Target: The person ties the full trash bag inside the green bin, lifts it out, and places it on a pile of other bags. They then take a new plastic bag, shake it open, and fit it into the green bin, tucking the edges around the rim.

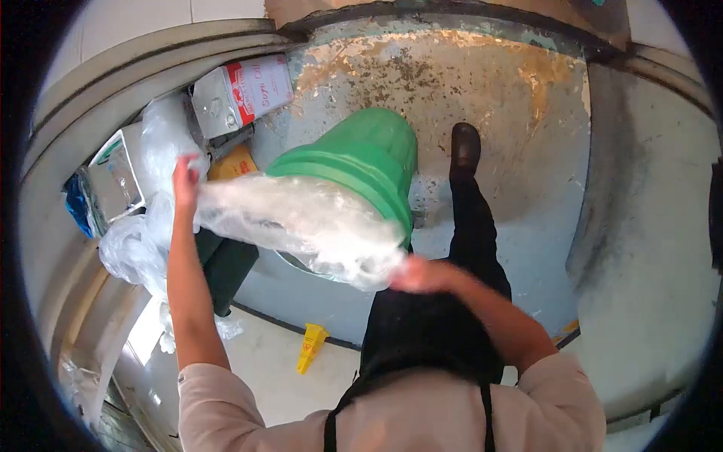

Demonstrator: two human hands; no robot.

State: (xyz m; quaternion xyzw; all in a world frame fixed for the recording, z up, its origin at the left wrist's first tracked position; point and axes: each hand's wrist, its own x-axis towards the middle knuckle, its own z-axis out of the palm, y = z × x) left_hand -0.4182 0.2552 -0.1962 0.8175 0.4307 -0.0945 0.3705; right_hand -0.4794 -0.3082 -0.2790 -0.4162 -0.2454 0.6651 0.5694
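At the far left, a blue thing (75,202) is lying against the curved wall, and just beside it a shiny metal tin (113,177) is standing. Loose clear plastic (132,252) is lying bunched around and below this tin.

The person's left hand (184,177) is raised over this corner. Its fingers (181,167) are closing tightly on one end of a clear plastic bag (301,222), so that this end is pinched in the hand. Behind the hand, a white and red carton (241,94) is lying on its side, and a yellow box (232,162) is sitting just below it. A dark container (226,265) is standing under the left part of the bag.

The plastic bag is stretching in the air from the left hand to the right hand, and it is hanging across the open mouth of a green bin (361,162). The bin is tilting, with its mouth turned toward the person, and the bag is covering the near part of its rim. I cannot tell if the bag is touching the rim.

Lower down, a small yellow sign (310,348) is lying on the pale floor.

The right hand (422,273) is blurred, but it is looking like a closed fist, gripping the other end of the bag just beside the bin's rim. To the right of the bin, the person's dark shoe (465,147) is standing on the worn, stained floor (520,83).
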